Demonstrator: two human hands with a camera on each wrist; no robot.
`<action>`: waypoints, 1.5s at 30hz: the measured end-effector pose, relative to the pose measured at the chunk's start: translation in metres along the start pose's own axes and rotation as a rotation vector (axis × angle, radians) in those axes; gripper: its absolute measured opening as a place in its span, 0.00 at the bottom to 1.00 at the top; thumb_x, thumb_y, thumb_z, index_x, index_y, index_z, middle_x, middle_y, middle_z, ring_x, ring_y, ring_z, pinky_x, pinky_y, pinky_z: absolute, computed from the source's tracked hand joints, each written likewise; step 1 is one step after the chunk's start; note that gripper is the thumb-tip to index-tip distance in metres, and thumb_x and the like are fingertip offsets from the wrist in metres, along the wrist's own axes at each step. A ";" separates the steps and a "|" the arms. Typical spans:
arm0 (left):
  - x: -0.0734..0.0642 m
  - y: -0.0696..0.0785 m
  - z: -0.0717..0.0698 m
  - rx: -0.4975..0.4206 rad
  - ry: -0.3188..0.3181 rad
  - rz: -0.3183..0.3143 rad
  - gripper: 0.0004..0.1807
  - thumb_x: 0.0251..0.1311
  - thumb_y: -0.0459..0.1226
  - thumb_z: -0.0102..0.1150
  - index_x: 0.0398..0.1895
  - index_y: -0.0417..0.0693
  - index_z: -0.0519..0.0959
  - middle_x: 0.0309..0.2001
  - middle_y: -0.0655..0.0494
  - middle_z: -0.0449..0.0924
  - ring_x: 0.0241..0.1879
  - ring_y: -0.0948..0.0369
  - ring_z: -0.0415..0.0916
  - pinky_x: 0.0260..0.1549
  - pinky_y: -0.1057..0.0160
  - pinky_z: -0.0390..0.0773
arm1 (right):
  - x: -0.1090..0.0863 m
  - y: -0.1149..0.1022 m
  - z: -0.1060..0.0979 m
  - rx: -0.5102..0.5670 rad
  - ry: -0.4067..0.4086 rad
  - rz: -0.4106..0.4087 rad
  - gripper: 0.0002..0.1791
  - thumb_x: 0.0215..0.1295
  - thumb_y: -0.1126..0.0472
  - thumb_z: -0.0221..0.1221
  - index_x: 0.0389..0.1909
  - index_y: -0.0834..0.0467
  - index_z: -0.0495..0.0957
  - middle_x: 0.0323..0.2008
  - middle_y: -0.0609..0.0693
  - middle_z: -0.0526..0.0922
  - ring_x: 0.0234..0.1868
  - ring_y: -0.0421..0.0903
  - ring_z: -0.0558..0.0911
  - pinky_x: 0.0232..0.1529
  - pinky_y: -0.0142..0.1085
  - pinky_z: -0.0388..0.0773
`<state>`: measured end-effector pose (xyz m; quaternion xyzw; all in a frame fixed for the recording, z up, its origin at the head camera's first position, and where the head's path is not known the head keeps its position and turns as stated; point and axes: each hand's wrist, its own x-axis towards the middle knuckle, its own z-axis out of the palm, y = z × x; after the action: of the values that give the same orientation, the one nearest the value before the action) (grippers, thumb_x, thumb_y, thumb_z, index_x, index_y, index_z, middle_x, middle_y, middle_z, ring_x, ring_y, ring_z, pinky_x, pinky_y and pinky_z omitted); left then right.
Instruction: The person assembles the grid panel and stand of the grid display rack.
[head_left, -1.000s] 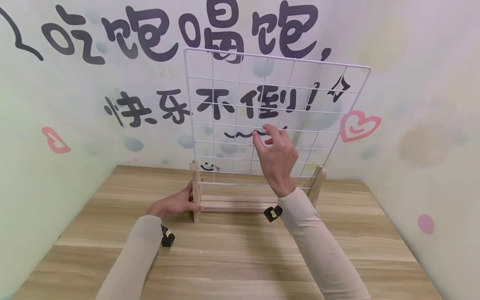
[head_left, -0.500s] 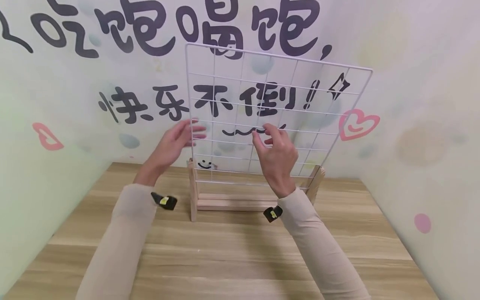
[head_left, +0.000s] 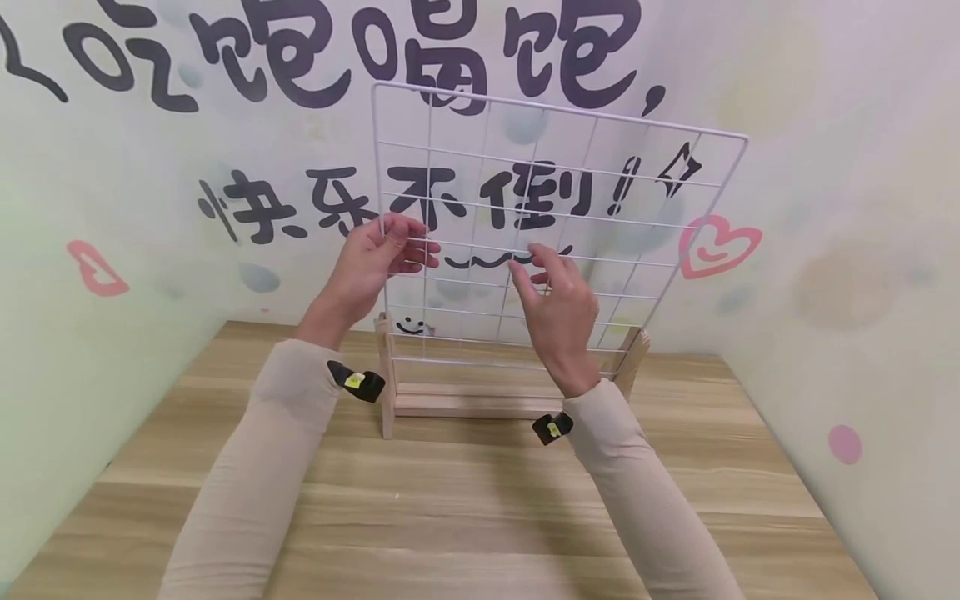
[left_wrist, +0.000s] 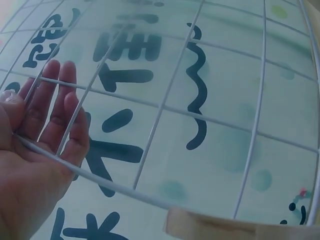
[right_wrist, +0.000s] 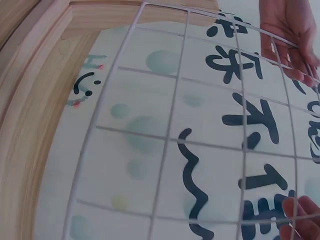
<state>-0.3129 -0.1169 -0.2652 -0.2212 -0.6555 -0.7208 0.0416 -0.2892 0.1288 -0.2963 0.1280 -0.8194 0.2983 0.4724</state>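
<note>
A white wire grid panel [head_left: 450, 248] stands tilted between the uprights of a wooden stand [head_left: 387, 383]. My left hand [head_left: 369, 262] grips the panel's left edge, with the thumb in front and the fingers behind the wires. In the left wrist view the edge wire crosses the palm of the left hand [left_wrist: 35, 182], and the fingers reach behind the mesh. Near the panel's middle, my right hand [head_left: 558, 308] pinches a wire between thumb and index finger. Only the fingertips of the right hand [right_wrist: 302, 217] show in the right wrist view.
The stand rests on a wood-grain table [head_left: 450, 508]. Behind it rises a pale wall [head_left: 300, 158] with black lettering, pink hearts and coloured dots. A wooden crossbar [head_left: 472, 407] joins the two uprights low down. Black wrist cameras sit at both cuffs.
My left hand has left the stand's left upright, risen to the panel's left edge and taken hold there. The right hand keeps nearly the same place on the panel.
</note>
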 end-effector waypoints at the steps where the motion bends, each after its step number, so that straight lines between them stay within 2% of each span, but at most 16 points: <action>1: 0.000 -0.001 0.001 -0.011 0.010 0.008 0.18 0.71 0.46 0.47 0.46 0.41 0.77 0.37 0.57 0.87 0.37 0.61 0.86 0.42 0.67 0.81 | 0.001 0.002 -0.003 0.016 -0.003 -0.003 0.20 0.67 0.49 0.63 0.51 0.58 0.83 0.40 0.55 0.88 0.33 0.49 0.87 0.26 0.42 0.76; 4: 0.000 -0.001 0.003 -0.048 0.021 0.033 0.17 0.71 0.45 0.47 0.45 0.39 0.77 0.36 0.56 0.87 0.37 0.60 0.86 0.41 0.67 0.80 | 0.006 0.010 -0.019 0.077 0.058 -0.014 0.17 0.68 0.52 0.62 0.49 0.59 0.84 0.38 0.55 0.89 0.33 0.50 0.88 0.28 0.36 0.77; 6: 0.001 -0.001 0.004 -0.042 0.024 0.049 0.15 0.72 0.44 0.46 0.44 0.42 0.78 0.36 0.56 0.87 0.37 0.60 0.85 0.41 0.67 0.79 | 0.013 0.018 -0.031 0.115 0.169 -0.011 0.15 0.68 0.55 0.62 0.46 0.61 0.85 0.35 0.57 0.89 0.32 0.51 0.87 0.32 0.32 0.77; 7: 0.001 -0.001 0.005 -0.038 0.026 0.056 0.15 0.72 0.44 0.46 0.43 0.42 0.78 0.36 0.56 0.87 0.37 0.60 0.85 0.42 0.67 0.79 | 0.016 0.023 -0.037 0.116 0.232 0.003 0.14 0.67 0.56 0.62 0.45 0.62 0.85 0.35 0.58 0.88 0.34 0.51 0.86 0.38 0.30 0.77; 9: 0.002 0.000 0.006 -0.037 0.025 0.066 0.16 0.73 0.44 0.44 0.44 0.41 0.77 0.36 0.57 0.87 0.37 0.60 0.85 0.42 0.67 0.79 | 0.024 0.033 -0.050 0.119 0.344 0.068 0.15 0.65 0.57 0.63 0.46 0.64 0.83 0.39 0.60 0.85 0.41 0.50 0.82 0.46 0.30 0.74; 11: 0.001 0.001 0.006 -0.032 0.029 0.071 0.17 0.73 0.44 0.43 0.45 0.40 0.77 0.36 0.57 0.87 0.37 0.61 0.85 0.42 0.66 0.79 | 0.032 0.045 -0.062 0.137 0.391 0.185 0.20 0.63 0.56 0.65 0.51 0.64 0.79 0.46 0.59 0.79 0.47 0.47 0.75 0.52 0.30 0.70; 13: 0.001 0.001 0.006 -0.043 0.031 0.073 0.18 0.73 0.44 0.43 0.46 0.38 0.77 0.35 0.57 0.87 0.36 0.60 0.85 0.42 0.66 0.78 | 0.036 0.057 -0.072 0.210 0.357 0.326 0.24 0.62 0.56 0.65 0.57 0.59 0.73 0.49 0.54 0.75 0.50 0.43 0.72 0.54 0.31 0.69; 15: 0.001 0.000 0.006 -0.047 0.034 0.073 0.17 0.73 0.43 0.44 0.44 0.40 0.77 0.35 0.57 0.87 0.36 0.60 0.85 0.42 0.66 0.79 | 0.037 0.068 -0.078 0.316 0.284 0.441 0.25 0.63 0.58 0.65 0.59 0.55 0.70 0.48 0.49 0.76 0.47 0.39 0.74 0.50 0.29 0.73; 18: 0.000 -0.001 0.005 -0.051 0.039 0.077 0.16 0.73 0.43 0.44 0.44 0.41 0.78 0.35 0.57 0.87 0.36 0.60 0.86 0.43 0.65 0.79 | 0.035 0.084 -0.083 0.454 0.186 0.503 0.17 0.67 0.61 0.61 0.55 0.54 0.72 0.38 0.46 0.80 0.39 0.40 0.82 0.45 0.26 0.78; 21: -0.001 -0.002 0.004 -0.060 0.046 0.073 0.15 0.73 0.43 0.44 0.42 0.43 0.79 0.35 0.57 0.87 0.36 0.60 0.86 0.43 0.65 0.79 | 0.034 0.094 -0.087 0.586 0.166 0.489 0.08 0.69 0.64 0.59 0.47 0.56 0.78 0.32 0.48 0.83 0.33 0.42 0.85 0.40 0.27 0.82; 25: -0.005 -0.007 0.002 -0.064 0.053 0.061 0.16 0.74 0.42 0.43 0.44 0.41 0.78 0.35 0.57 0.87 0.36 0.60 0.85 0.44 0.65 0.78 | 0.034 0.099 -0.089 0.693 0.167 0.460 0.06 0.69 0.68 0.58 0.42 0.59 0.82 0.28 0.50 0.85 0.29 0.43 0.86 0.36 0.30 0.83; 29: -0.008 -0.013 0.001 -0.075 0.052 0.050 0.18 0.75 0.42 0.42 0.46 0.35 0.76 0.36 0.57 0.87 0.37 0.60 0.85 0.44 0.65 0.78 | 0.032 0.101 -0.089 0.674 0.146 0.452 0.08 0.68 0.71 0.57 0.42 0.60 0.83 0.27 0.49 0.85 0.26 0.42 0.86 0.34 0.29 0.83; 33: -0.011 -0.017 0.000 -0.089 0.053 0.041 0.17 0.74 0.42 0.43 0.45 0.38 0.78 0.35 0.57 0.87 0.37 0.60 0.85 0.43 0.65 0.78 | 0.028 0.102 -0.088 0.681 0.132 0.448 0.08 0.68 0.71 0.56 0.43 0.61 0.83 0.28 0.49 0.85 0.27 0.42 0.86 0.35 0.29 0.83; 39: -0.017 -0.027 -0.004 -0.065 0.048 0.022 0.15 0.73 0.44 0.44 0.41 0.49 0.80 0.36 0.58 0.87 0.38 0.61 0.85 0.44 0.66 0.78 | 0.021 0.104 -0.086 0.692 0.101 0.444 0.08 0.69 0.70 0.57 0.44 0.62 0.82 0.29 0.51 0.85 0.28 0.44 0.86 0.36 0.30 0.83; 45: -0.023 -0.037 -0.006 -0.051 0.041 0.015 0.15 0.74 0.44 0.44 0.43 0.47 0.79 0.37 0.58 0.87 0.40 0.61 0.84 0.45 0.66 0.78 | 0.015 0.106 -0.084 0.665 0.081 0.435 0.07 0.69 0.71 0.56 0.42 0.61 0.82 0.28 0.49 0.84 0.27 0.42 0.86 0.36 0.29 0.83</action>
<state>-0.3070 -0.1232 -0.3080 -0.2124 -0.6342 -0.7415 0.0545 -0.2901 0.2647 -0.2911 0.0856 -0.6666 0.6453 0.3631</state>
